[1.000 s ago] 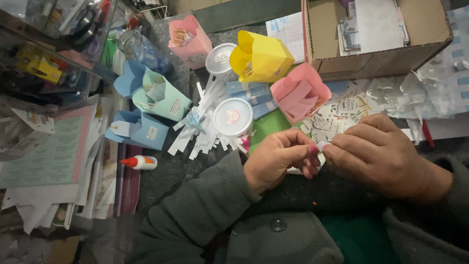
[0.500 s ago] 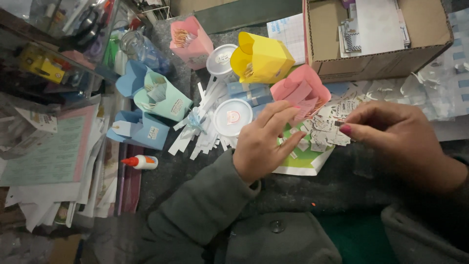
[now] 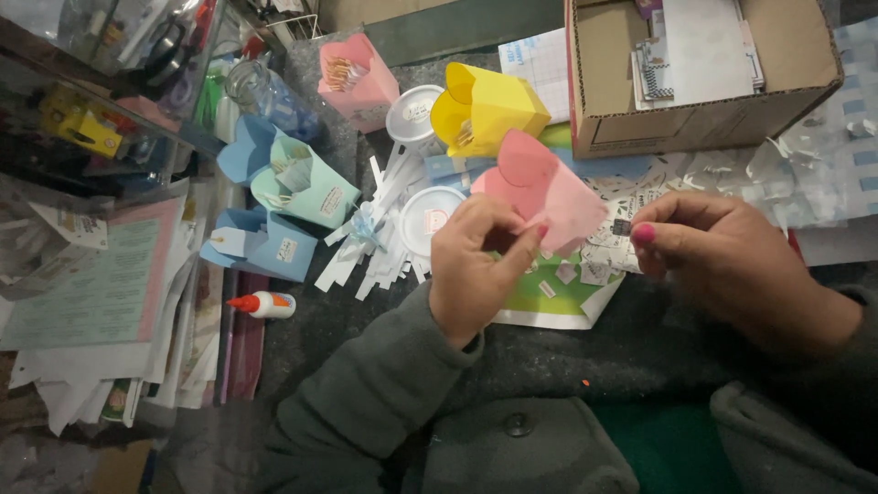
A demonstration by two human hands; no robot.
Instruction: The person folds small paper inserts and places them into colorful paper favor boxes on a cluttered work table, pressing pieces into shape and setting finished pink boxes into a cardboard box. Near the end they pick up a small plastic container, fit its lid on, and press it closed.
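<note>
The right hand (image 3: 732, 261) pinched a tiny paper scrap (image 3: 622, 227); the left hand (image 3: 476, 265), fingers curled, touched a pink paper box (image 3: 549, 187) mid-bench.

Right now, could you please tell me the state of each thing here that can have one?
left hand: fingers curled, against the pink paper box
right hand: pinching a small paper piece
pink paper box: open at the top, tilted
yellow paper box: open, upright
cardboard box: open, papers inside
glue bottle: capped, lying on its side
</note>
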